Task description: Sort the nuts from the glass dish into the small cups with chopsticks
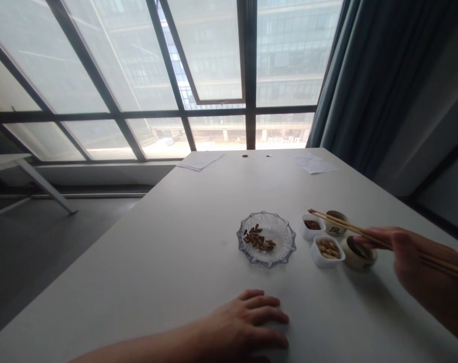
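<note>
So, from my remote seat, I see the right hand (421, 262) with its fingers curled closed around a pair of wooden chopsticks (338, 218), their tips hanging just above the small bowls (312, 227) to the right of the glass dish (283, 237), which holds dark seeds (257, 239). The left hand (244, 322) lies open on the table (138, 282), fingers spread, just in front of that dish. For clean work, I'd keep the sticks level and the grip steady, with the tips clear of the white bowl of peanuts (328, 248) beside the dish.
</note>
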Action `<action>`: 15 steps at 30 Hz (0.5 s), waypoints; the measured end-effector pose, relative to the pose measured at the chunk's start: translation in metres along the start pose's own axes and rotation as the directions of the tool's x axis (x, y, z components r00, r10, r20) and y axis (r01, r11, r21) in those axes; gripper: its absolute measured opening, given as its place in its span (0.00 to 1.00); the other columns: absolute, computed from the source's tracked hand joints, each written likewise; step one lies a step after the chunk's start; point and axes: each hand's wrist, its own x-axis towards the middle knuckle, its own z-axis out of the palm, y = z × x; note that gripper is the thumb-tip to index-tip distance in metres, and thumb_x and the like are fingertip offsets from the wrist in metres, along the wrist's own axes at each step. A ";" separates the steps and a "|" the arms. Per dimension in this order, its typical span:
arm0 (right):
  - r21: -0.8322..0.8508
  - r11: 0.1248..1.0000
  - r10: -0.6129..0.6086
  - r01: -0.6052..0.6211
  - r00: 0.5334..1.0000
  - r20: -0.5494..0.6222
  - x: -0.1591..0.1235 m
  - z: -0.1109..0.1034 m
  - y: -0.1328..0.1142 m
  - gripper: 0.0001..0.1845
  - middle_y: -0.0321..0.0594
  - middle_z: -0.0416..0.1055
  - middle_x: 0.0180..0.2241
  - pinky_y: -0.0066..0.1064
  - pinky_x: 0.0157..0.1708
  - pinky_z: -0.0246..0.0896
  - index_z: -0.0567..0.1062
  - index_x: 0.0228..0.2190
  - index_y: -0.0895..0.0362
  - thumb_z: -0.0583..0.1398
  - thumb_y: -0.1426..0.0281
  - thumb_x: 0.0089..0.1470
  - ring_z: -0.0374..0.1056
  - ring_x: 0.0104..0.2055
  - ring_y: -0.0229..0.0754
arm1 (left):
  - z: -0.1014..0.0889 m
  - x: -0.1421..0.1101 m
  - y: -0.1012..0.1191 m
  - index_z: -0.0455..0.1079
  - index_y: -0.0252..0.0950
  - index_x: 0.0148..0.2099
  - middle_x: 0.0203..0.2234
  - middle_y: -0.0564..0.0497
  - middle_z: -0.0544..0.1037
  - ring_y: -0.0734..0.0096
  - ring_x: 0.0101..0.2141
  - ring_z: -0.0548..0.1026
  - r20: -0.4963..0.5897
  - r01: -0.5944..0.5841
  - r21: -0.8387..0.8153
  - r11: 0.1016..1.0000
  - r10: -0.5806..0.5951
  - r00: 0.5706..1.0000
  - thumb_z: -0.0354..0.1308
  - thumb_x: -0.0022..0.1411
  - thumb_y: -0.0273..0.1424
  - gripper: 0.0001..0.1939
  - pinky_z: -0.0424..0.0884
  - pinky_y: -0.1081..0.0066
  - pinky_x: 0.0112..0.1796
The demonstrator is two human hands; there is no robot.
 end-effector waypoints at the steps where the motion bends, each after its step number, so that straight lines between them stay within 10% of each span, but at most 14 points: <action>1: -0.034 0.999 -0.002 0.002 1.000 -0.005 -0.001 -0.004 0.005 0.11 0.44 0.85 0.35 0.37 0.39 0.81 0.87 0.39 0.51 0.62 0.68 0.69 0.84 0.34 0.51 | 0.000 0.000 0.000 0.70 0.43 0.64 0.68 0.48 0.71 0.55 0.70 0.65 0.000 0.000 -0.006 1.000 0.000 1.000 0.53 0.80 0.43 0.18 0.56 0.56 0.71; 15: -0.015 0.995 0.098 -0.097 0.981 0.166 -0.002 0.007 0.029 0.17 0.43 0.85 0.31 0.30 0.31 0.82 0.86 0.35 0.55 0.62 0.59 0.69 0.84 0.30 0.48 | -0.003 0.002 0.003 0.71 0.43 0.63 0.67 0.49 0.73 0.57 0.69 0.67 0.000 0.011 0.025 1.000 -0.011 1.000 0.54 0.80 0.41 0.15 0.56 0.58 0.71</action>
